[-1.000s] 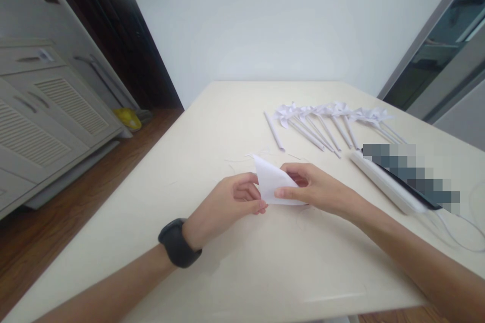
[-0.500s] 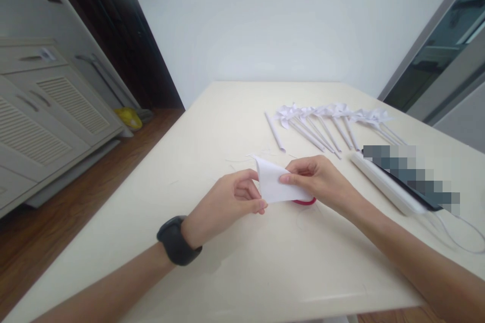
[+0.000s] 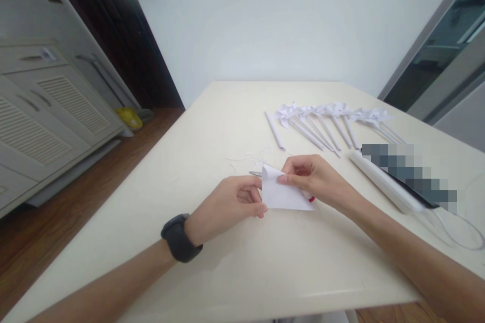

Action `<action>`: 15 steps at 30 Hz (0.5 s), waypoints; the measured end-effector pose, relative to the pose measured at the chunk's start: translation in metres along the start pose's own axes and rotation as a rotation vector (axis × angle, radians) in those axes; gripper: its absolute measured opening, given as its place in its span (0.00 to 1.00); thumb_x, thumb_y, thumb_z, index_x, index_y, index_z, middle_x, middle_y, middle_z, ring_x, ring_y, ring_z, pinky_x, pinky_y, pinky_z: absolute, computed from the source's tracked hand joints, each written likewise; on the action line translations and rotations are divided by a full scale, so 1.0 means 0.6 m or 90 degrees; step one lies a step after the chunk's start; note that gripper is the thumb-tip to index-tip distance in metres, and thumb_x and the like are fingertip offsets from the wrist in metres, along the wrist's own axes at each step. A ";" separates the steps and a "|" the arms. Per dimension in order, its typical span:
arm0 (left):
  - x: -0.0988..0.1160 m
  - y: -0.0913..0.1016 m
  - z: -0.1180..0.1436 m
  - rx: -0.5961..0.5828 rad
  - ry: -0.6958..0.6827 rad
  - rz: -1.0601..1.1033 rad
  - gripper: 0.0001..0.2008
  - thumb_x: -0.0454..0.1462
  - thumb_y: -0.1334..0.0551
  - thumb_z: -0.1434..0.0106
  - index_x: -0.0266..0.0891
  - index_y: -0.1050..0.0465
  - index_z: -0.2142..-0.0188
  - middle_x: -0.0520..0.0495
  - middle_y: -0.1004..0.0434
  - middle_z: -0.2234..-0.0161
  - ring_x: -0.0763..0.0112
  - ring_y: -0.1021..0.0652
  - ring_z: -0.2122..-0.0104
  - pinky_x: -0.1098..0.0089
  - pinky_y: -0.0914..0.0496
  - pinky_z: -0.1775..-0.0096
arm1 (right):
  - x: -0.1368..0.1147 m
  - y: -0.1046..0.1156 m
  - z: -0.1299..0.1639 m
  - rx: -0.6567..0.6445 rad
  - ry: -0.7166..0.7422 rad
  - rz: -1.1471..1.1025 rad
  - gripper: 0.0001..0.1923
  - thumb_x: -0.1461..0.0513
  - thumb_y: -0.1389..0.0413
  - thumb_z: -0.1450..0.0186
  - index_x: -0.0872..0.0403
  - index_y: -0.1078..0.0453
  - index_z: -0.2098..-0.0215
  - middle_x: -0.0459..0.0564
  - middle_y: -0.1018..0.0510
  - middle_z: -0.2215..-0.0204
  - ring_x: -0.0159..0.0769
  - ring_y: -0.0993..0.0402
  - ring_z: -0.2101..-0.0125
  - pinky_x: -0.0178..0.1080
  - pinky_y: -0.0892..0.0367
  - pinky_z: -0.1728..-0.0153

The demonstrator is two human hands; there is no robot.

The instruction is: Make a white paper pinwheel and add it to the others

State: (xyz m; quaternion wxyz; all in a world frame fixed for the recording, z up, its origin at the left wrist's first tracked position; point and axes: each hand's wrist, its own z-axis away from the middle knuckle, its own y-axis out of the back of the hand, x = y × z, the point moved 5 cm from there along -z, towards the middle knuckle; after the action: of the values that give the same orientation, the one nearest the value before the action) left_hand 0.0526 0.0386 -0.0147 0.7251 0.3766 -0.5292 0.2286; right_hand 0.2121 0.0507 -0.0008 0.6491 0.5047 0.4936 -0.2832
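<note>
The white paper [image 3: 285, 196] was on the near side of the lone paper tube [image 3: 274, 131], roughly in line with the tube's closer end, between 2 bare hands. The right hand [image 3: 318, 179] was pinching it, thumb flat on the face and fingers tucked behind, likely so that the turned-over part would not spring open. The left hand [image 3: 231, 199] had its thumb and index finger at the opposite edge, apparently in a light grasp to steady it; its other fingers were curled and partly hidden.

The paper's long axis ran sideways, across the line of the tube, with 1 sharp corner pointing right and the top curling over on the left, just nearer than the tube.

Under the paper, also nearer than the tube, lay what looked like scissors [image 3: 255, 173], showing only a grey tip and a bit of red. Thin scraps [image 3: 248, 155] lay just before the tube's closer end, perhaps trimmings. Right of the tube, paper pinwheels [image 3: 337, 109] sat in a row, heads away and sticks toward the person, probably to keep the vanes uncrushed. Farther right, and nearer, was a white case [image 3: 386, 181].
</note>
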 end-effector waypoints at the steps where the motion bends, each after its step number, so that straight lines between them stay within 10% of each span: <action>1: -0.001 -0.003 0.000 -0.011 0.000 0.000 0.04 0.34 0.40 0.46 0.37 0.35 0.75 0.51 0.26 0.75 0.70 0.25 0.72 0.69 0.32 0.66 | -0.002 -0.003 0.000 -0.015 0.002 -0.001 0.10 0.56 0.44 0.42 0.54 0.34 0.75 0.43 0.34 0.80 0.25 0.40 0.82 0.27 0.48 0.88; 15: 0.013 -0.016 0.005 -0.096 -0.024 -0.047 0.03 0.30 0.43 0.47 0.37 0.35 0.76 0.52 0.28 0.76 0.72 0.27 0.73 0.71 0.34 0.67 | -0.001 -0.016 0.009 -0.046 -0.030 -0.033 0.14 0.53 0.46 0.40 0.55 0.33 0.75 0.42 0.37 0.82 0.25 0.43 0.82 0.28 0.50 0.86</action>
State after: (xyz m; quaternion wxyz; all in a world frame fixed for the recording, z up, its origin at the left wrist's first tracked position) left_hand 0.0603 0.0300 -0.0100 0.7494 0.3444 -0.5442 0.1537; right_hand 0.2054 0.0423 -0.0041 0.6710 0.4613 0.5009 -0.2934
